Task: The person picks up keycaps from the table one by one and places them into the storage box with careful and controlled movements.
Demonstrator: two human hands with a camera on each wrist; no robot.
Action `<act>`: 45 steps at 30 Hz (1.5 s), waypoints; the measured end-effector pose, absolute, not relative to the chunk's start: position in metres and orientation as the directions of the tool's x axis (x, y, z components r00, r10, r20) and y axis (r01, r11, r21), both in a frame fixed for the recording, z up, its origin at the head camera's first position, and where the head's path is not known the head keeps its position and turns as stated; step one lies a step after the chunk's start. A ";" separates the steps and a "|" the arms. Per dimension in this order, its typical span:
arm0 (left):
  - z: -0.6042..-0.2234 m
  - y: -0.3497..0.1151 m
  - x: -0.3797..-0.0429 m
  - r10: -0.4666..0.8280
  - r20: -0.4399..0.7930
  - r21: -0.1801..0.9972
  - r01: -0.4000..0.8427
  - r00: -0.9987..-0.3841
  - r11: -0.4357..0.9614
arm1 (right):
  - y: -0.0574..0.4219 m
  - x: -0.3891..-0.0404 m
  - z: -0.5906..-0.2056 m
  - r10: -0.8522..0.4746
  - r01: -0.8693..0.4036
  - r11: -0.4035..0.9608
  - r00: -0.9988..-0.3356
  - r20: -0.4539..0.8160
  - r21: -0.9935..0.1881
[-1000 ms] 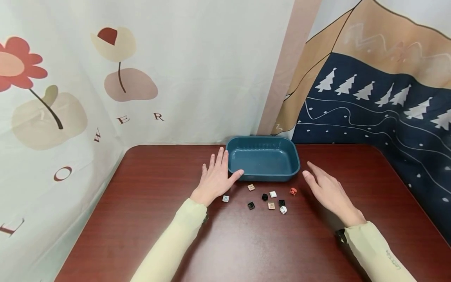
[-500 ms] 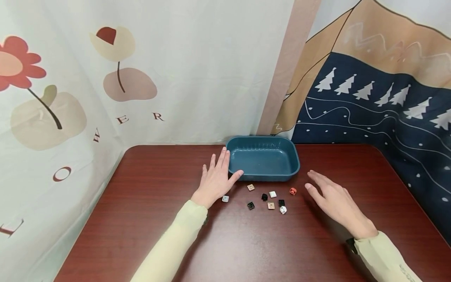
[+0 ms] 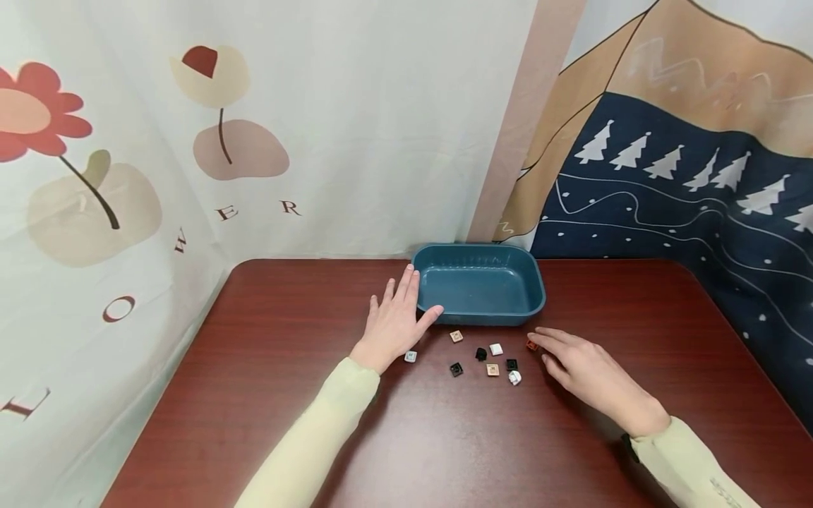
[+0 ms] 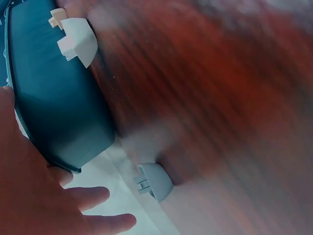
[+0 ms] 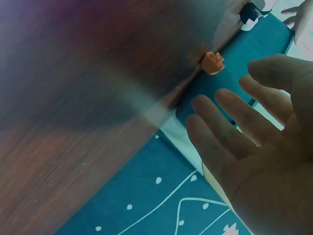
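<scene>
My left hand [image 3: 394, 324] lies with fingers spread at the left end of a blue plastic bin [image 3: 479, 319], its fingertips and thumb right at the rim. Near its wrist sits a white keycap [image 3: 411, 357]; in the left wrist view this pale keycap [image 4: 159, 181] shows its stem. Over to the right, my right hand [image 3: 587, 370] reaches in with relaxed fingers, the fingertips overlapping an orange keycap [image 3: 532, 345] in the head view. From the right wrist, that orange keycap [image 5: 213, 62] appears beyond the extended fingers, with nothing gripped.
Several more keycaps lie in front of the bin, among them a beige keycap [image 3: 456, 336], a black keycap [image 3: 456, 369] and a white keycap [image 3: 515, 378]. The reddish-brown table [image 3: 305, 339] ends at a printed curtain [image 3: 356, 141] behind.
My right hand has moved left, and its fingertips have come to the orange keycap. The left hand stays at the bin's rim. The head view has shifted slightly.
</scene>
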State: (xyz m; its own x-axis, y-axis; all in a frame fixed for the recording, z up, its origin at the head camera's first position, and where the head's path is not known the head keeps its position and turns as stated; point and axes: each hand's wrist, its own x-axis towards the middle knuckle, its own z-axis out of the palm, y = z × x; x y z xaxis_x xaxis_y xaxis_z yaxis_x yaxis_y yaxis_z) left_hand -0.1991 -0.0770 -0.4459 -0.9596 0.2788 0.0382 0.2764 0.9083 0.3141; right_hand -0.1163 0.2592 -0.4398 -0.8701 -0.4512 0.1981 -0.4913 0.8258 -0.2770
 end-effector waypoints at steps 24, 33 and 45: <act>-0.444 -0.075 -0.200 0.265 0.001 0.306 0.252 -0.964 0.918 | 0.251 -0.128 -0.447 -0.546 -0.573 0.798 -0.819 0.177 -0.187; -0.443 -0.075 -0.199 0.272 0.012 0.301 0.263 -0.962 0.916 | 0.253 -0.125 -0.447 -0.534 -0.564 0.803 -0.825 0.185 -0.195; -0.445 -0.075 -0.200 0.270 0.004 0.297 0.258 -0.963 0.919 | 0.251 -0.118 -0.436 -0.504 -0.590 0.775 -0.793 0.343 -0.227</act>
State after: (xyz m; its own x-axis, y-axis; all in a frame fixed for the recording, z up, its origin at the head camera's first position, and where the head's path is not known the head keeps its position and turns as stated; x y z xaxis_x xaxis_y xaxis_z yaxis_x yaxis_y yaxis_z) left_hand -0.2000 -0.0753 -0.4448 -0.9630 0.2695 0.0037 0.2584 0.9193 0.2969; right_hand -0.1182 0.2507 -0.4365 -0.7930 -0.5037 0.3428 -0.5902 0.7748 -0.2268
